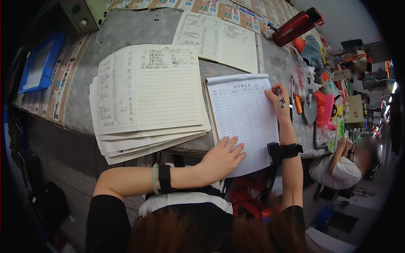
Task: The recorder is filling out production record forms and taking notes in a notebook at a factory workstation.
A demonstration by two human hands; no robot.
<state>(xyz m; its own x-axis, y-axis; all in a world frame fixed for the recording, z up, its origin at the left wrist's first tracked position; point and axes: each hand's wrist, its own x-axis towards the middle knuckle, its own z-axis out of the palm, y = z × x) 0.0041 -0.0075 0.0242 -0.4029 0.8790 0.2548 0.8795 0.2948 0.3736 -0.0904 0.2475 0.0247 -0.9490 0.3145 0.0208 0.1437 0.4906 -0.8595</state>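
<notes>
On the ruled form, the left hand lies flat and open while the right hand grips a pen; stacked ledgers lie just left of it.

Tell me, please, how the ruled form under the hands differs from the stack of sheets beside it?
The ruled form is a single gridded sheet, almost blank; the stack of sheets is many fanned lined pages, partly handwritten. The left hand presses the form and the right hand holds a pen on it; the stack lies untouched. Both are white paper.

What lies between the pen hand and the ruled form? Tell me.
Nothing visible. The right hand holds a pen at the right edge of the ruled form, already over the sheet. The left hand lies flat on its lower part.
</notes>
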